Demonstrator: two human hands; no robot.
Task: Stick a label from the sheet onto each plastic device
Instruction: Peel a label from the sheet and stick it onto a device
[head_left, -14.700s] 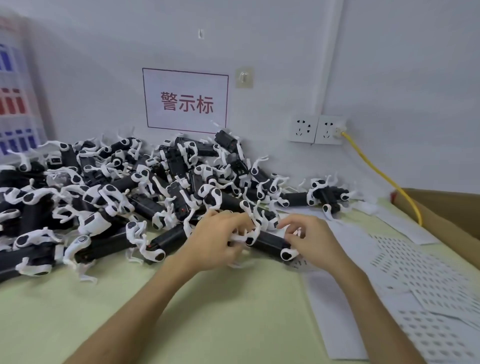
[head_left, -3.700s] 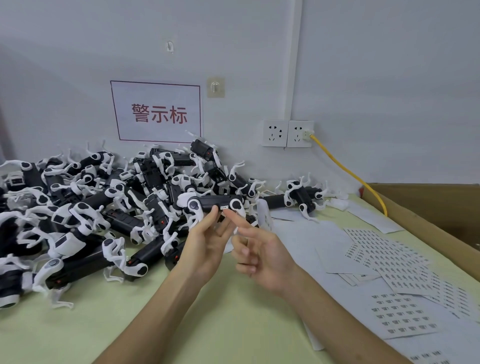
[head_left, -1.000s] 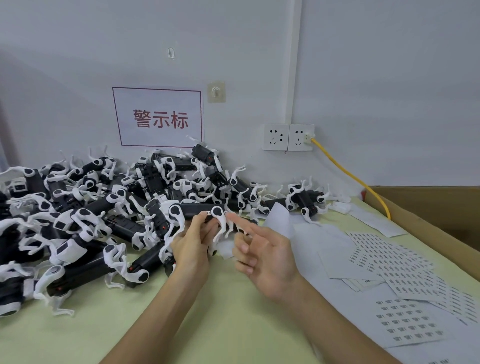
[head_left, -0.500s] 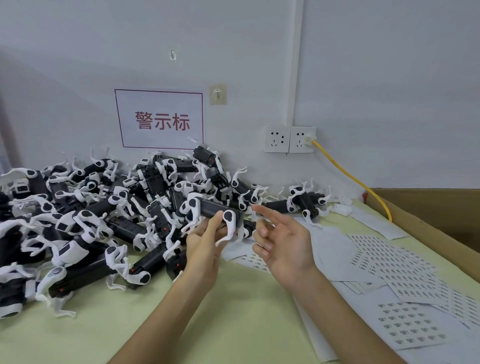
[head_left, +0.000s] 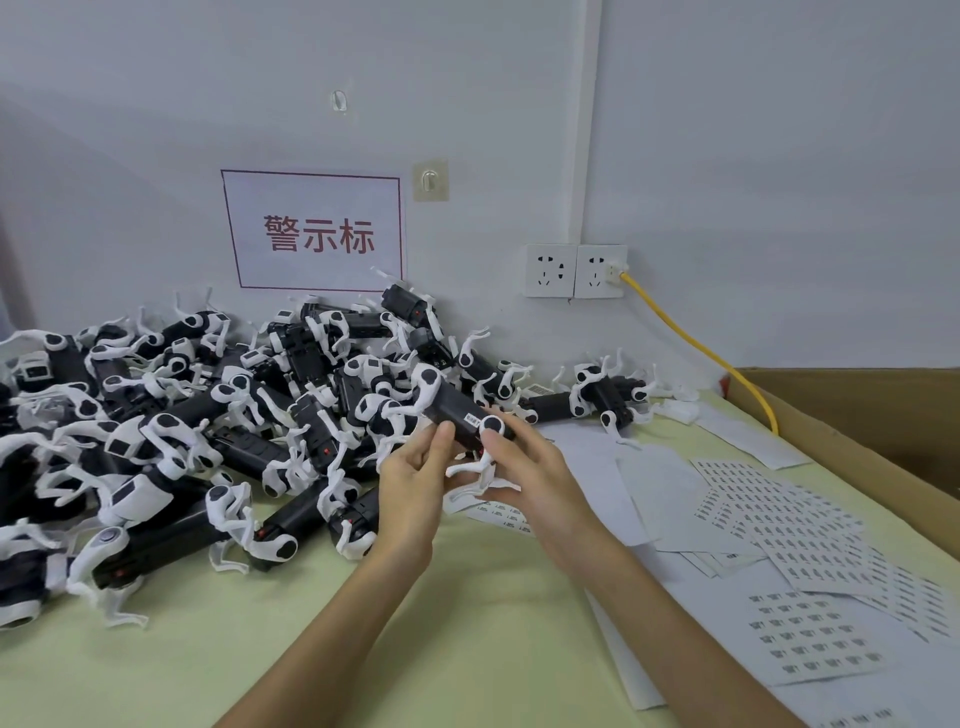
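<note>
A black plastic device (head_left: 453, 406) with white legs is held tilted above the table between both hands. A small white label (head_left: 471, 419) sits on its black body. My left hand (head_left: 413, 491) grips the device from below, thumb on its side. My right hand (head_left: 535, 475) holds its right end, fingers beside a white joint. A big pile of similar devices (head_left: 218, 415) covers the table's left half. Label sheets (head_left: 769, 514) lie spread on the right, and one sheet (head_left: 501, 514) lies under my hands.
An open cardboard box (head_left: 878, 415) stands at the right edge. A yellow cable (head_left: 696, 343) runs from a wall socket (head_left: 600, 270) down to the table. A sign with red characters (head_left: 317, 234) hangs on the wall. Bare green tabletop (head_left: 311, 649) lies in front.
My right hand has moved left onto the device, which was held by the left hand alone. The device has tilted, and its labelled side now faces up.
</note>
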